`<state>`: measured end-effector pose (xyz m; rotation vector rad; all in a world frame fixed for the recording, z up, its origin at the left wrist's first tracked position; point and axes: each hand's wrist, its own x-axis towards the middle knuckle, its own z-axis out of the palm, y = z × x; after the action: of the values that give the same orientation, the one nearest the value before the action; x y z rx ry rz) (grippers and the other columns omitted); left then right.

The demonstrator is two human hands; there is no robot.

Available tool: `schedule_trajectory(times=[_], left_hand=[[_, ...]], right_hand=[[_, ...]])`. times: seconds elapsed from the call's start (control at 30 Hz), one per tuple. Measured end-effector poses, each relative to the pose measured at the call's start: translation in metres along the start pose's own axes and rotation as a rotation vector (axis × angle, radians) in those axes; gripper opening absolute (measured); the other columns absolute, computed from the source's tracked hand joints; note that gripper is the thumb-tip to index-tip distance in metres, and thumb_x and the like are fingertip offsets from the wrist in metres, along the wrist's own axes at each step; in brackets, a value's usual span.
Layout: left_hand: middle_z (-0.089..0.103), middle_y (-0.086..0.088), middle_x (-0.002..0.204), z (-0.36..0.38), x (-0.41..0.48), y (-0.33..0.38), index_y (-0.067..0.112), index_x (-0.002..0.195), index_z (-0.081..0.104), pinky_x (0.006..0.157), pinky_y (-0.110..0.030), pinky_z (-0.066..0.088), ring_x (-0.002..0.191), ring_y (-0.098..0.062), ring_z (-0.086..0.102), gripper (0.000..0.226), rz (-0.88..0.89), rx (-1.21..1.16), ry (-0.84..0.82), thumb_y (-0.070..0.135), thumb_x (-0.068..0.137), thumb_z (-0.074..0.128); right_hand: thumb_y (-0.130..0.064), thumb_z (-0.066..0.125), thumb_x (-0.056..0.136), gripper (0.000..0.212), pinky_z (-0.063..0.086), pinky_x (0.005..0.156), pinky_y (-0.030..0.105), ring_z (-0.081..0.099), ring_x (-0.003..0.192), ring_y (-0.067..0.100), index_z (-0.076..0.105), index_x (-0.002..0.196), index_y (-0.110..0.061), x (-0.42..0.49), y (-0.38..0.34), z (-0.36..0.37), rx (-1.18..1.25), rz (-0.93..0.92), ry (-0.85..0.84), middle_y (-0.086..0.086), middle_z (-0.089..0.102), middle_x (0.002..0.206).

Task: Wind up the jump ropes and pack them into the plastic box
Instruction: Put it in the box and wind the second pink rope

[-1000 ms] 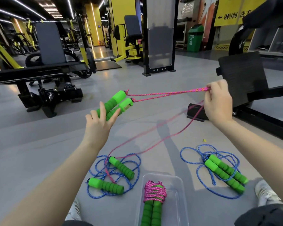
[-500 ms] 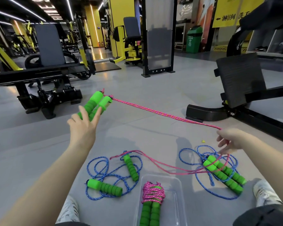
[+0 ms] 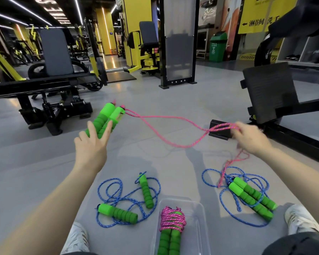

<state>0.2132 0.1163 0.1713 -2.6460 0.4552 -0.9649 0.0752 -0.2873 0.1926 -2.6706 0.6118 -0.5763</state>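
clear plastic box (image 3: 199,214) holding one wound pink jump rope (image 3: 171,225), green handles

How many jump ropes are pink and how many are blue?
Pink jump ropes: 2, the pink rope stretched between the left hand and the right hand, and the wound pink rope lying in the plastic box.
Blue jump ropes: 2, the blue rope on the left and the blue rope on the right, both loose on the floor.
Total: 4 jump ropes.
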Motion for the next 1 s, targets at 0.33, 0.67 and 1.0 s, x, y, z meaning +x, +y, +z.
schedule_trajectory(times=[0.33, 0.67, 1.0], left_hand=[[0.050, -0.033, 0.126, -0.016, 0.008, 0.056, 0.027, 0.143, 0.026, 0.056, -0.032, 0.035, 0.069, -0.028, 0.047, 0.092, 0.554, -0.092, 0.215, 0.008, 0.060, 0.061], [0.050, -0.029, 0.133, -0.037, 0.001, 0.091, 0.023, 0.143, 0.030, 0.063, -0.036, 0.046, 0.073, -0.031, 0.052, 0.056, 0.759, -0.351, 0.384, 0.023, 0.088, 0.041], [0.054, -0.028, 0.128, -0.037, -0.006, 0.097, 0.023, 0.136, 0.040, 0.062, -0.037, 0.052, 0.084, -0.035, 0.060, 0.046, 0.787, -0.473, 0.395, 0.027, 0.091, 0.045]], right_hand=[[-0.039, 0.070, 0.078, 0.090, 0.036, 0.104, 0.031, 0.044, 0.128, 0.017, 0.016, 0.148, -0.028, -0.016, -0.051, 0.010, 0.530, 0.073, -0.646, 0.002, 0.039, 0.144], [-0.037, 0.066, 0.083, 0.052, 0.054, 0.057, 0.029, 0.064, 0.068, 0.014, 0.046, 0.130, -0.026, -0.025, -0.096, 0.024, 1.137, 0.121, -0.430, 0.007, 0.061, 0.105], [-0.027, 0.057, 0.092, 0.010, 0.042, 0.037, 0.023, 0.054, 0.045, 0.013, 0.058, 0.092, -0.017, -0.034, -0.094, 0.038, 1.254, 0.159, -0.173, 0.000, 0.056, 0.074]])
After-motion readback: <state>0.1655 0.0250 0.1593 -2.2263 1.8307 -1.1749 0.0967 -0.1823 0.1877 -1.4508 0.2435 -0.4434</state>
